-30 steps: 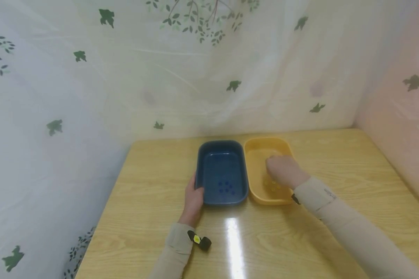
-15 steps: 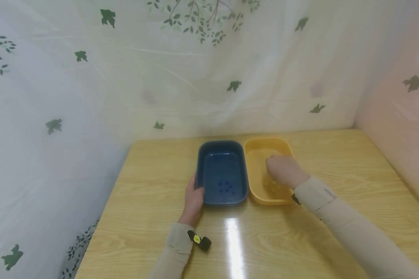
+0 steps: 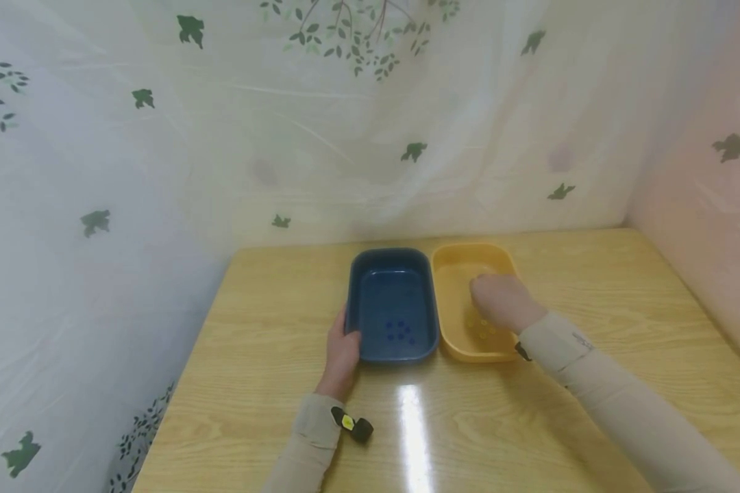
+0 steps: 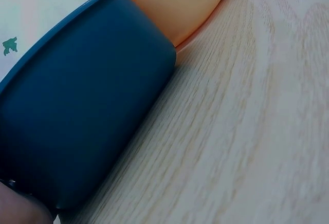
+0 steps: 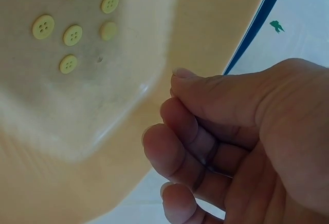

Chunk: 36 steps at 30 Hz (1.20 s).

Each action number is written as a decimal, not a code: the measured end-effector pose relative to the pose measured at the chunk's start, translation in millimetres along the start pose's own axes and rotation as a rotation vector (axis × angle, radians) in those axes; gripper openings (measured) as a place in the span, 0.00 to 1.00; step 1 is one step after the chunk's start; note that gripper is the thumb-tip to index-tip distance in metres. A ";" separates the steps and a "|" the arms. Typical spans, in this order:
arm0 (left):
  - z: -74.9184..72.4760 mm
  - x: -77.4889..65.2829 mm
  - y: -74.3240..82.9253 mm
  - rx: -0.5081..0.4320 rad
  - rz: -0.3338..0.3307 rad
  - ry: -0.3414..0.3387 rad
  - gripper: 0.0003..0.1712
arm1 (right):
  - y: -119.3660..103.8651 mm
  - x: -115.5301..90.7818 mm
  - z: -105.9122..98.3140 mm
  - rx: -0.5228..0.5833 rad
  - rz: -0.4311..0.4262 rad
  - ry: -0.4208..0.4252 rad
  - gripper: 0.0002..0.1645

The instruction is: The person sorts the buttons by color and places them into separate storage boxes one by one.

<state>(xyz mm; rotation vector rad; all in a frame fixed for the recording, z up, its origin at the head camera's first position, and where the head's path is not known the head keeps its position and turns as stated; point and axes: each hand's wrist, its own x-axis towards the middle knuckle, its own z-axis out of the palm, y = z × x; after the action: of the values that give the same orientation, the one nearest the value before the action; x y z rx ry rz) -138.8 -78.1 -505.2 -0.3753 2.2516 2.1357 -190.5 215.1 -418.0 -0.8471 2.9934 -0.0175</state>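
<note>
A dark blue plastic tray (image 3: 390,291) stands on the table, with several small blue buttons (image 3: 401,324) on its floor. My left hand (image 3: 342,352) grips the tray's left wall, thumb at the rim. Touching or nearly touching its right side is a yellow tray (image 3: 453,274). Several round yellow buttons (image 5: 73,35) lie inside; most show four holes, one looks plain. Above the yellow tray hovers my right hand (image 3: 504,301), apart from the buttons. In the right wrist view its fingers are curled (image 5: 163,149), the thumb against the index finger, and no object shows between them.
The wooden table (image 3: 271,329) reaches to a pale curtain (image 3: 321,164) with green leaf and bird prints behind and at both sides. A bright light reflection (image 3: 414,438) lies in front of the trays. Straps with small devices (image 3: 351,423) sit on the wrists.
</note>
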 end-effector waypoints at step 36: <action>-2.6 14.5 -6.5 -0.003 -0.003 0.005 0.41 | 7.4 -13.6 0.4 0.107 0.098 0.172 0.07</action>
<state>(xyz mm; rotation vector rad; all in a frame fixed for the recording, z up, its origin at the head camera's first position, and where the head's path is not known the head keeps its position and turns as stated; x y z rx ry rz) -151.3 -83.3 -513.9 -0.3842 2.2492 2.1387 -182.8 228.6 -418.2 -0.7219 3.1549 -0.2585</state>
